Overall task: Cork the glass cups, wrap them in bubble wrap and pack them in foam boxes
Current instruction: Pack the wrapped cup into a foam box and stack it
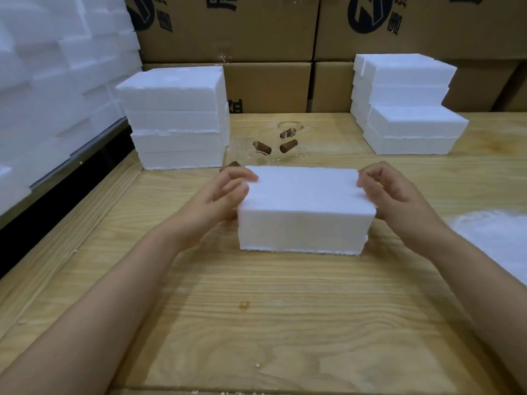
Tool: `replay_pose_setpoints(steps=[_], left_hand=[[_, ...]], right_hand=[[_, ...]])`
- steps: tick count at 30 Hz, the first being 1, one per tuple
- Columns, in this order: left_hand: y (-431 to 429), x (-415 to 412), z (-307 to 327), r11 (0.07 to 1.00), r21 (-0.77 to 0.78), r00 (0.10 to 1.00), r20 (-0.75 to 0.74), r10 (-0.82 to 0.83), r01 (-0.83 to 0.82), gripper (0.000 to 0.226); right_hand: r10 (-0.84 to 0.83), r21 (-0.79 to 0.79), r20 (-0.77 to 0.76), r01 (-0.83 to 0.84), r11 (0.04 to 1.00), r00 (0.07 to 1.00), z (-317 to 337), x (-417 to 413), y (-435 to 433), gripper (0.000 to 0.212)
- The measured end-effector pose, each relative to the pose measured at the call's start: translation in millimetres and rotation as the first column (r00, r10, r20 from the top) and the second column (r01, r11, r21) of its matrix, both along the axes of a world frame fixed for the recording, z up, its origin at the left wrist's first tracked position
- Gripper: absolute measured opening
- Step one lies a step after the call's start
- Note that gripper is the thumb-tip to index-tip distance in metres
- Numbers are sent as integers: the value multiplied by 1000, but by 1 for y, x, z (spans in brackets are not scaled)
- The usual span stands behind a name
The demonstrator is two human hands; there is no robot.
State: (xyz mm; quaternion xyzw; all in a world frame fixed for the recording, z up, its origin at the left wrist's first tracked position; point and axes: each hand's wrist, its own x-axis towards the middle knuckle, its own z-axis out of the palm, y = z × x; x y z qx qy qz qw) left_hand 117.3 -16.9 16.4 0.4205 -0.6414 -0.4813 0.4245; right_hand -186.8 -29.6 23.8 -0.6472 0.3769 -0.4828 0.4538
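Gripping box (305, 206) at its two short ends: left hand (225, 192) curled over the top left corner, right hand (390, 192) curled on the top right edge, both equally near. Lies mid-tabletop (256, 323), long axis left to right, closed all round, insides hidden. Just behind, cups (248, 141) and loose corks (288, 145), glass hard to outline. Far right, seemingly wrap (496, 238), cut off by the frame.

Pale wooden table (256, 323), stacked cardboard cartons (256, 32) behind
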Motion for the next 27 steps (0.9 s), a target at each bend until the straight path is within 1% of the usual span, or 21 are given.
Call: replay_pose_setpoints(steps=[1, 2, 3, 5, 6, 7, 8, 10, 14, 17, 21, 24, 27], left_hand=[[5, 0, -6, 997, -12, 997, -22, -76, 76, 36], [8, 0, -11, 990, -25, 990, -15, -140, 140, 49], [9, 2, -14, 983, -35, 983, 27, -179, 180, 65], [8, 2, -17, 981, -53, 972, 155, -178, 188, 88], [8, 1, -18, 983, -73, 964, 219, -148, 168, 94], [7, -1, -18, 985, -97, 957, 266, -115, 145, 96], [7, -2, -18, 984, -118, 952, 293, -91, 131, 96], [8, -2, -18, 983, -137, 949, 304, -79, 126, 98], [8, -1, -16, 991, -102, 971, 229, -63, 88, 100], [10, 1, -12, 993, -103, 982, 184, -29, 49, 100], [11, -1, -4, 994, -100, 996, 76, -35, 43, 86], [11, -6, -2, 994, -95, 995, 86, -51, 59, 73], [10, -5, -3, 995, -92, 995, 92, -30, 39, 70]], right_hand=[[43, 1, -1, -43, 999, 999, -6, -3, 5, 15], [94, 3, -43, -94, 996, 995, -11, -6, 9, 30], [153, 14, -120, -153, 988, 981, -14, -9, 12, 51], [225, 39, -309, -224, 974, 924, -21, -12, 15, 86], [213, 23, -398, -222, 975, 892, -24, -12, 14, 96], [178, -7, -460, -204, 979, 870, -26, -12, 14, 100], [145, -37, -484, -186, 982, 863, -26, -11, 13, 101], [124, -61, -461, -170, 983, 879, -26, -10, 11, 101], [146, -13, -335, -159, 987, 931, -25, -10, 10, 97], [131, 4, -269, -135, 991, 954, -20, -10, 7, 98], [141, 54, -144, -135, 989, 979, -15, -10, 2, 83], [153, 102, -105, -143, 985, 983, -16, -9, -1, 79], [158, 126, -90, -146, 981, 983, -17, -8, -1, 80]])
